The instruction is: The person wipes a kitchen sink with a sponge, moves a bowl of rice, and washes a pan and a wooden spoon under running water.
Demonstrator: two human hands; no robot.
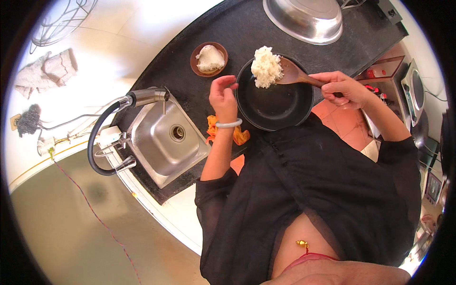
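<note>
My right hand (342, 88) is closed around the handle of a wooden spoon (293, 73). A clump of cooked white rice (266, 67) rests on the spoon's head, over the far left part of a black pot (274, 107). Beside the pot's left rim is my left hand (223, 94), fingers partly curled and apart, with nothing seen in it; whether it touches the rim cannot be told. A small brown bowl (195, 63) holding more rice (211, 58) stands on the dark countertop (171, 67), beyond my left hand.
An upturned steel basin (306, 21) lies at the counter's far side. On the left are a steel sink (156, 142) and a faucet (148, 98) with a black hose. An orange cloth (242, 137) lies by my left wrist. A cooktop (416, 91) is at the right.
</note>
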